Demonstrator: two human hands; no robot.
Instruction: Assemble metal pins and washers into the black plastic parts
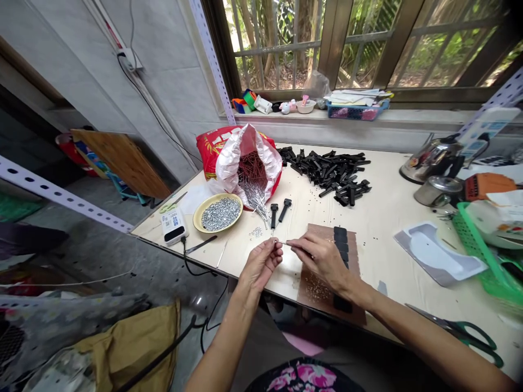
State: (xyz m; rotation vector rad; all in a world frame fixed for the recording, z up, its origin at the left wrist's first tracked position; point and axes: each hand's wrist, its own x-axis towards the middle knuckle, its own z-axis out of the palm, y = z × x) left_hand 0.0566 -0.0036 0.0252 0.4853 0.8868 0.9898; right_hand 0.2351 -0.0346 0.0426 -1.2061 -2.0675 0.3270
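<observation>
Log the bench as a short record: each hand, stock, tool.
left hand: fingertips pinched together; anything between them too small to tell
right hand: holding a thin rod that points toward the left fingertips
yellow dish: small shiny metal pieces
open sack: many thin rods
black parts: heaped right of sack
scissors: far right, near edge
</observation>
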